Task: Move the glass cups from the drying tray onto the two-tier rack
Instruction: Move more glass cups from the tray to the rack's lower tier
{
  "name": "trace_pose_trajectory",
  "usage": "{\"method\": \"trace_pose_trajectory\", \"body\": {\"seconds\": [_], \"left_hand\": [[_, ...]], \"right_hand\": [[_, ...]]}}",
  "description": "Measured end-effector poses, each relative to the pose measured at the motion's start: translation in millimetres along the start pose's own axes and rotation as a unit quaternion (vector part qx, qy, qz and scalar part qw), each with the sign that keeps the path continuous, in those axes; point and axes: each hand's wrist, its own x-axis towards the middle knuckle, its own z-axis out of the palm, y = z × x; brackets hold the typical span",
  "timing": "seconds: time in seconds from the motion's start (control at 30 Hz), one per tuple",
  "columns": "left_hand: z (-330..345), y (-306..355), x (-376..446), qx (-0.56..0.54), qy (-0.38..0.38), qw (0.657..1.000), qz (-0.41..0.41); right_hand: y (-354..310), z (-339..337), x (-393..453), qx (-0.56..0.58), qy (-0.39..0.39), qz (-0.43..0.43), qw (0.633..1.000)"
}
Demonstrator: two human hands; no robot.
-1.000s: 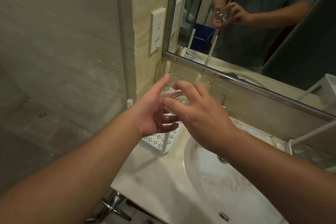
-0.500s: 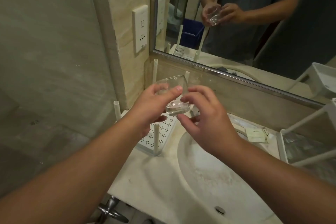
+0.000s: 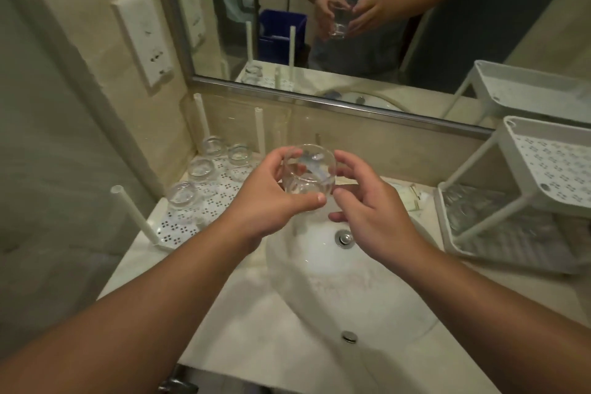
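A clear glass cup [image 3: 308,174] hangs above the back edge of the sink, between both hands. My left hand [image 3: 265,201] grips its left side, thumb low on the front and fingers at the rim. From the right, my right hand [image 3: 367,205] curls its index finger and thumb against the cup. Several more glass cups [image 3: 200,168] stand on the white perforated drying tray [image 3: 179,227] at the left. The white two-tier rack [image 3: 543,166] stands at the right; no cup shows on its top tier, and ribbed clear material blurs the lower tier [image 3: 499,233].
A white basin [image 3: 335,281] with a metal drain lies below the hands. White posts [image 3: 134,214] rise from the tray's corners. A mirror [image 3: 383,25] spans the back wall and a wall socket [image 3: 144,38] sits at left. Small packets [image 3: 412,198] lie by the rack.
The cup has moved right, from above the drying tray to above the sink. My right hand has come onto its right side. The view has swung right, so the rack shows.
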Motion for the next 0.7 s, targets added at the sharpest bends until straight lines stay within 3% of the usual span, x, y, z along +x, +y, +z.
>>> {"method": "trace_pose_trajectory", "body": {"seconds": [0.37,0.7], "left_hand": [[127,-21,10,0.15,-0.077,0.984,0.064],[231,-36,21,0.233,-0.153,0.954,0.114]], "right_hand": [[53,-97,-39,-0.166,0.071,0.046,0.983],[94,-183,-81,-0.163,0.105,0.125,0.973]]}}
